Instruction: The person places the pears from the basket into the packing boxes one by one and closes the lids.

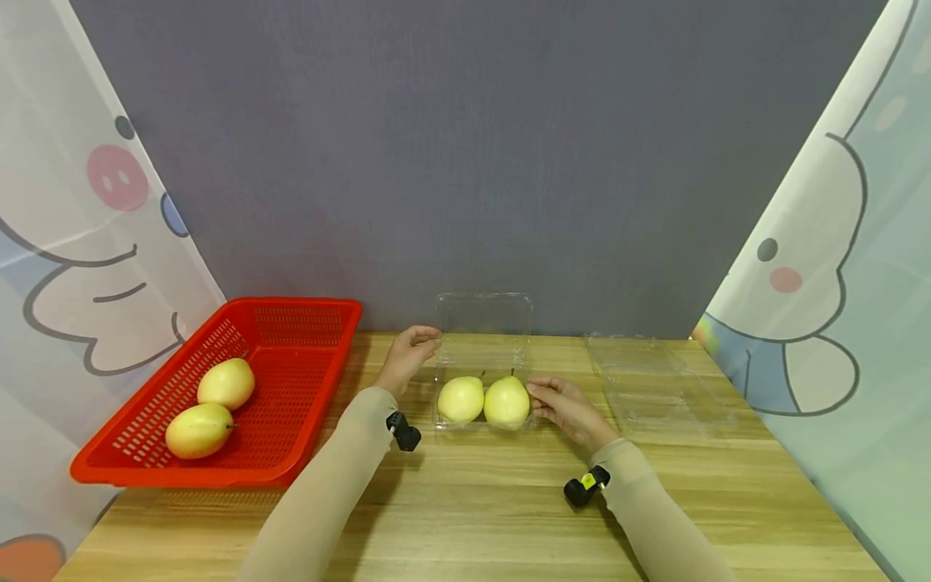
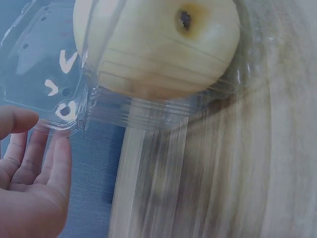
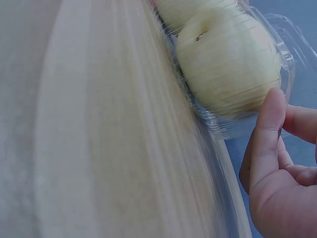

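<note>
A clear plastic clamshell box (image 1: 474, 426) stands in the middle of the wooden table, its lid (image 1: 484, 314) raised at the back. Two yellow pears (image 1: 461, 399) lie side by side in its base. My left hand (image 1: 409, 356) is at the lid's left edge; in the left wrist view its thumb and fingers pinch the lid's rim. On the other side, my right hand (image 1: 570, 411) holds the base's right wall between thumb and fingers, as the right wrist view shows, close beside the right pear (image 3: 228, 64).
At the left, a red plastic basket (image 1: 309, 396) holds two more yellow pears (image 1: 200, 431). Another clear plastic box (image 1: 655, 380) lies open at the back right. A grey panel (image 1: 480, 162) rises behind the table, with cartoon-printed sheets (image 1: 800, 242) along both sides.
</note>
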{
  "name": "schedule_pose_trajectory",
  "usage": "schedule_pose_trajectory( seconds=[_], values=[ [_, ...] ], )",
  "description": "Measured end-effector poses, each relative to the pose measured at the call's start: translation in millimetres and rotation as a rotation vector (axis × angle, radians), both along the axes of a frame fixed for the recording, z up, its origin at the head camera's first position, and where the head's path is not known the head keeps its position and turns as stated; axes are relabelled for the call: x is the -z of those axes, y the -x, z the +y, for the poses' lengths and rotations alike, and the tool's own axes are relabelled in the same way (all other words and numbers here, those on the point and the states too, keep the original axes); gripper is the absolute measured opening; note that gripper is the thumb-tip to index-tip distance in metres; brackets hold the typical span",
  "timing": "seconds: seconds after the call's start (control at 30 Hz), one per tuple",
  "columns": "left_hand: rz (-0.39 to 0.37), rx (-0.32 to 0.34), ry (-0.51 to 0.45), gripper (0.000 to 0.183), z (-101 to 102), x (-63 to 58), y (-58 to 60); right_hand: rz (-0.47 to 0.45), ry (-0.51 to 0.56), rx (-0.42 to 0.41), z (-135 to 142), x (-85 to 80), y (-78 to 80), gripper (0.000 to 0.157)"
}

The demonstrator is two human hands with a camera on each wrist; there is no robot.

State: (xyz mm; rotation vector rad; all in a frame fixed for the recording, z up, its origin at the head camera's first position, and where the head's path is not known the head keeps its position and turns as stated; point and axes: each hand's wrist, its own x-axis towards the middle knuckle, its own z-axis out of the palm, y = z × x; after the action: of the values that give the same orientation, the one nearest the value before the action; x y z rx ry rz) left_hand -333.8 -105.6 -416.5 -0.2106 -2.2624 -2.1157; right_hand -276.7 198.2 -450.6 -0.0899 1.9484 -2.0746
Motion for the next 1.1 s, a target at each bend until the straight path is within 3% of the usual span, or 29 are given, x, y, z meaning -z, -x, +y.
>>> schedule_pose_trajectory(
  seconds=[0.23, 0.7, 1.1],
  values=[
    [0.023, -0.022, 0.100, 0.021, -1, -4.4, -6.0, -0.007, 0.009, -0.004, 1, -1.0, -0.2, 0.044],
    [0.069, -0.015, 0.134, 0.020, -3, -4.5, -11.6, -0.013, 0.026, -0.001, 0, -2.2, -0.9, 0.042],
    [0.074, -0.016, 0.225, 0.015, -6, -5.2, -15.9, -0.003, 0.024, -0.010, 1, -0.2, -0.9, 0.043]
  ],
)
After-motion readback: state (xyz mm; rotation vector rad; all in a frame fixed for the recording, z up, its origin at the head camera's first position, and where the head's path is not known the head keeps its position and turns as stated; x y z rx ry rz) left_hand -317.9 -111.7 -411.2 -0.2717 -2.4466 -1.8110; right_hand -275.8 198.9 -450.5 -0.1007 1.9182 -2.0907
